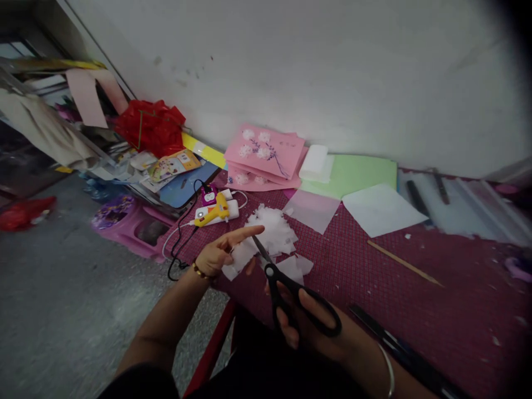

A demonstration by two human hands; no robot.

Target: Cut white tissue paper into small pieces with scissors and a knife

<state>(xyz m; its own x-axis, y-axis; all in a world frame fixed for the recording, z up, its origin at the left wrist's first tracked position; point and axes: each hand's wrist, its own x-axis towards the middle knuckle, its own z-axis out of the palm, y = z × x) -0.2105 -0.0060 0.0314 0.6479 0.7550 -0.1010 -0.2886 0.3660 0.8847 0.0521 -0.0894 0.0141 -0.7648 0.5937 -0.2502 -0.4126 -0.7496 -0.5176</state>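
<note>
My right hand has its fingers through the handles of black-handled scissors. The blades point up and left, their tips close to my left index finger. My left hand stretches its index finger out, while its thumb and other fingers close on a small white paper piece. Part of that grip is hidden. Just beyond, a heap of cut white paper pieces lies on the dark red woven table cover. Another loose white scrap lies beside the scissor blades.
A yellow glue gun rests on a white power strip, with cords trailing off the left edge. Pink cards with white flowers, green sheets and a white sheet lie behind. To the right are a wooden stick and a black bar-like object.
</note>
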